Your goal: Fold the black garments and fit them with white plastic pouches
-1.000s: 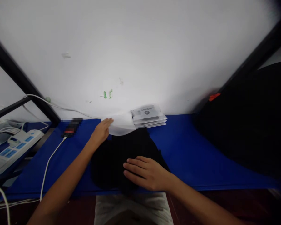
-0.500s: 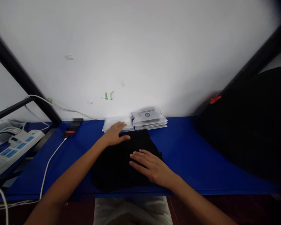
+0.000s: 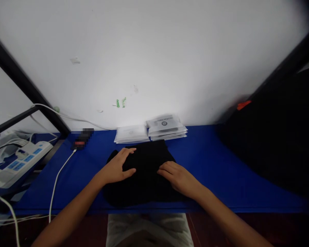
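Two hands (image 3: 146, 171) flat, black cloth (image 3: 144, 178) beneath

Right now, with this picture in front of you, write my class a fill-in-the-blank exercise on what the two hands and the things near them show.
1. Both hands rest flat on a folded garment coloured ____.
2. The table cover is ____.
3. The left hand and right hand both lie ____ the garment.
4. The white packets lie against the ____.

Missing words: black; blue; on; wall
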### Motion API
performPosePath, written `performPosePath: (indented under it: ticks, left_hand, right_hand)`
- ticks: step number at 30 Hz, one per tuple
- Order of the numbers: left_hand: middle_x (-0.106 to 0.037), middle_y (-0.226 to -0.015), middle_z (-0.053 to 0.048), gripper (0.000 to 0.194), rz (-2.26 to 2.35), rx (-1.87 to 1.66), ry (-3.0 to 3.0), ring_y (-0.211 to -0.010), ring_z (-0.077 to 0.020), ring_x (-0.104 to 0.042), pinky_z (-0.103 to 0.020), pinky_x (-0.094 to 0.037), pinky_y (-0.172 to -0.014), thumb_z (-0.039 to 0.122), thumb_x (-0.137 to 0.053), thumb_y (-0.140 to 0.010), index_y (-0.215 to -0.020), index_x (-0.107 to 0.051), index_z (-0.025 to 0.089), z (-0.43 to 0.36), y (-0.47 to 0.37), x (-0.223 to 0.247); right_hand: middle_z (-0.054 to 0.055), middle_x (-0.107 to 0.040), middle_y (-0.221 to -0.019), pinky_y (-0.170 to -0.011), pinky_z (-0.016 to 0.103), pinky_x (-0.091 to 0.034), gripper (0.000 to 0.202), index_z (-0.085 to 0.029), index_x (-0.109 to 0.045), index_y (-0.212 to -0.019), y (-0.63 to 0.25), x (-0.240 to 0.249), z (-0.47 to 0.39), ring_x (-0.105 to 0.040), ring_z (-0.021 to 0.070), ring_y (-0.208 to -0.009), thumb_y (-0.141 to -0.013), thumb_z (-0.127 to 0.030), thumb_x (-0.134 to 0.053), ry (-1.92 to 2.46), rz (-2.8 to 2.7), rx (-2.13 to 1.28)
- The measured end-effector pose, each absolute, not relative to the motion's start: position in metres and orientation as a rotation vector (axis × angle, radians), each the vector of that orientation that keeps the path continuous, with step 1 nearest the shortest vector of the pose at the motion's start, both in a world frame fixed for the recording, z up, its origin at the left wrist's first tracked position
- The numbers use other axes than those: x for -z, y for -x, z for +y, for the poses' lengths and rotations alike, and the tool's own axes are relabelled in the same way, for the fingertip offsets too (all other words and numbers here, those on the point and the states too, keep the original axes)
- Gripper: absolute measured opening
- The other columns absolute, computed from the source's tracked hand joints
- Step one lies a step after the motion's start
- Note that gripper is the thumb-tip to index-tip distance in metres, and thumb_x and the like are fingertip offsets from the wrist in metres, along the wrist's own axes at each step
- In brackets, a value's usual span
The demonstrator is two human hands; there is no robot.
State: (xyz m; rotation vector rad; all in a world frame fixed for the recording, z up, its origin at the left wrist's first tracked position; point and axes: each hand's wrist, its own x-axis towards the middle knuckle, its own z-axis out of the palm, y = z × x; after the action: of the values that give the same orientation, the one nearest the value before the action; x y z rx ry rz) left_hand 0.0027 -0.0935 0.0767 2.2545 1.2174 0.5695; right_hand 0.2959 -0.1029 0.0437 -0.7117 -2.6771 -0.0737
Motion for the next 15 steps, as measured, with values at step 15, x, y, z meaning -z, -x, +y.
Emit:
performPosePath:
  ticks: [15]
  left_hand:
    - [-0.068, -0.111, -0.008, 0.020, 2.091, -0.704, -2.248, -0.103, -0.0291, -0.063, -0.047, -0.048, -0.093, 0.016, -0.050, -0.078, -0.094, -0.061, 0.021, -0.089, 0.065, -0.071]
  right_hand:
    - [0.011, -0.061, -0.124, -0.097, 0.046, -0.050, 0.067, -0.021, -0.061, -0.118, -0.356, -0.036, -0.058, -0.056, 0.0242, -0.119, -0.061, 0.006, -0.038, 0.862, -2.487, -0.156]
